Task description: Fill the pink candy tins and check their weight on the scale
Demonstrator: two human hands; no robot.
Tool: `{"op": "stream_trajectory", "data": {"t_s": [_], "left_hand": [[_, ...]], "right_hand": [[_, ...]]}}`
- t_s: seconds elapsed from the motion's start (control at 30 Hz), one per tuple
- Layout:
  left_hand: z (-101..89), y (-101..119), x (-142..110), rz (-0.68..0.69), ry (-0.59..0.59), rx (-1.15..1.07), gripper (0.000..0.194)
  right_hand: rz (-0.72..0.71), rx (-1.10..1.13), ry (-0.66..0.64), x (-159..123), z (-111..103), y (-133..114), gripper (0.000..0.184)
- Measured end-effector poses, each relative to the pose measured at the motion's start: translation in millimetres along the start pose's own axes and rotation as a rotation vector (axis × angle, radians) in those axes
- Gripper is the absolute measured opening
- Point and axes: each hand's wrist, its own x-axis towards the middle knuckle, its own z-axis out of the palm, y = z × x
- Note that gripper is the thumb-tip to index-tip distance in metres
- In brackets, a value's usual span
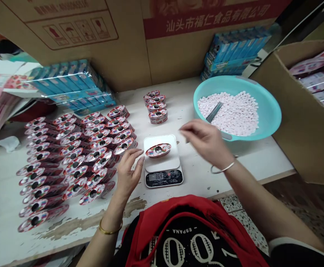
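Observation:
An oval red-and-white candy container (158,150) with a round dark hole in its top rests on the white plate of a small digital scale (164,178). The scale's display is lit. Just left of the container, at the plate's edge, my left hand (128,171) is open, thumb and fingers apart. My right hand (209,142) hovers right of the scale, its fingertips pinched together; whatever is in them is hidden. Behind that hand stands a turquoise basin (270,111) of small pale pink candies (239,115), with a grey scoop (214,112) lying in them.
Rows of similar containers (75,163) crowd the table's left side. A short row of containers (158,115) stands behind the scale. Blue wrapped boxes (67,81) lean against a large carton (131,55). An open carton (298,111) stands at the right.

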Motion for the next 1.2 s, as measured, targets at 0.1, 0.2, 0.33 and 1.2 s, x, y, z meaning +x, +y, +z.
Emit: {"op": "stream_trajectory", "data": {"t_s": [0.1, 0.2, 0.33, 1.2], "left_hand": [[-1.9, 2.9, -1.1, 0.000, 0.000, -0.010, 0.016], [-4.1, 3.6, -6.0, -0.021, -0.009, -0.018, 0.016], [-5.4, 0.5, -13.1, -0.042, -0.003, -0.022, 0.015], [18.8, -5.3, 7.5, 0.032, -0.181, -0.032, 0.042]], "right_hand": [[-0.055, -0.039, -0.275, 1.1, 38.0, -15.1, 0.013], [-0.014, -0.088, -0.404, 1.9, 54.9, -10.2, 0.016], [0.034, 0.018, -0.277, 2.2, 49.8, -2.6, 0.019], [0.501, 0.452, 0.516, -24.6, -64.6, 55.4, 0.019]]}}
